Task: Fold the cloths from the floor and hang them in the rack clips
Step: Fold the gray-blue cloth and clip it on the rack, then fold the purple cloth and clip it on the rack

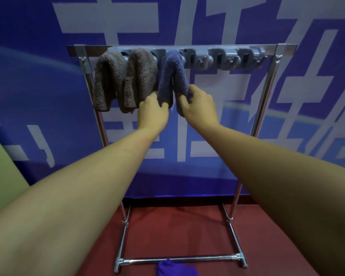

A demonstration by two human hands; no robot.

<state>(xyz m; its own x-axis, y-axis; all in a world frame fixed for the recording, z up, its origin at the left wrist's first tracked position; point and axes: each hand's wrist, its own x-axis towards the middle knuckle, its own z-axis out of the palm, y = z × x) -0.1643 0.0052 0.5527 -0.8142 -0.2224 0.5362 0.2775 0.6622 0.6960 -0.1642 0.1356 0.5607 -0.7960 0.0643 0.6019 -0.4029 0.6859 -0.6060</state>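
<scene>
Head view of a metal rack (266, 92) standing on a red floor (177, 226) before a blue printed wall (28, 76). A grey clip strip (223, 57) runs along the top bar. At 10 o'clock from the hands, two brown cloths (126, 80) hang folded in the first clips; the blue-grey cloth (172, 76) hangs doubled over the third clip, its two tails drooping toward 6 o'clock. The left hand (152, 112) pinches the lower end of the left tail between thumb and curled fingers; the right hand (199, 106) curls round the lower end of the right tail. The clips toward 3 o'clock stand vacant. At the frame's 6 o'clock, a purple cloth (175, 268) lies on the floor beside the rack's base bar. The pile looks thick, soft and light, likely limp and non-slippery; holding it at the hems or fold line should keep the layers aligned.
</scene>
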